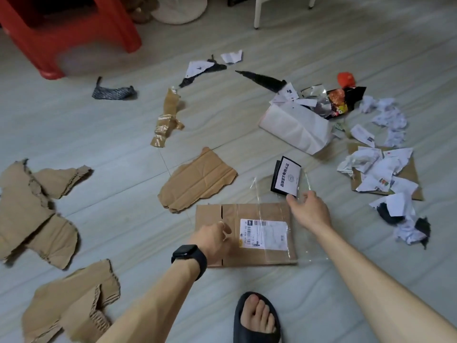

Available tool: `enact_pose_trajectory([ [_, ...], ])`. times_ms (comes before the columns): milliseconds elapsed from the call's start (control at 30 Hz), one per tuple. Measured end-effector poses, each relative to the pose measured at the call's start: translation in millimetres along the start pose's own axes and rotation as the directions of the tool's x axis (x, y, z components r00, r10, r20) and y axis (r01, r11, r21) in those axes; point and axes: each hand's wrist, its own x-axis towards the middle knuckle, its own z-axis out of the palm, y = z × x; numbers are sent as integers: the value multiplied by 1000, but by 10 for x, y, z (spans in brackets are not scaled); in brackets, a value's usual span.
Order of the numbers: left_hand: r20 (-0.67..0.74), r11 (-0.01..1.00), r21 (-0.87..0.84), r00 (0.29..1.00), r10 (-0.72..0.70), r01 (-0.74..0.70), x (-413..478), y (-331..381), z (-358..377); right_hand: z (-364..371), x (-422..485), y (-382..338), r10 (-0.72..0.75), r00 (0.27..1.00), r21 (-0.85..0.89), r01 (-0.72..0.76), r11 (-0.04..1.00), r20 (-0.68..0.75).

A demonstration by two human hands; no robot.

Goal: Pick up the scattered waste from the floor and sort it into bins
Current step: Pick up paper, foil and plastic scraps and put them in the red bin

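Observation:
A flat cardboard piece [262, 256] with a white shipping label lies on the floor in front of me. My left hand [214, 241], a black watch on its wrist, rests on the cardboard's left part with fingers curled down. My right hand [309, 210] pinches a clear plastic bag [279, 191] that holds a black-and-white card [286, 178]; the bag drapes over the cardboard's right side. Torn cardboard pieces [197, 180] [34, 209] [71, 300] lie to the left. Crumpled white paper [378, 169] is scattered at the right.
A red plastic stool [74, 33] stands at the back left. A white paper bag [296, 127] with a snack wrapper [338, 102] lies at the back right, and a strip of brown tape [168, 117] at centre. Black plastic scraps [113, 92] lie about. My sandalled foot [257, 318] is at the bottom.

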Motion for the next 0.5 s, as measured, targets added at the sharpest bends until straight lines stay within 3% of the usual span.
enact_pose_trajectory([
  [167,49,974,-215,997,-55,64,461,333,205,224,500,-152,122,988,-73,-129,989,-91],
  [367,12,874,-469,990,-138,128,709,533,318,459,480,-55,63,993,-160,-77,984,-95],
  [500,-37,809,-572,981,-191,136,747,481,335,441,430,46,46,991,-89,-57,994,-123],
])
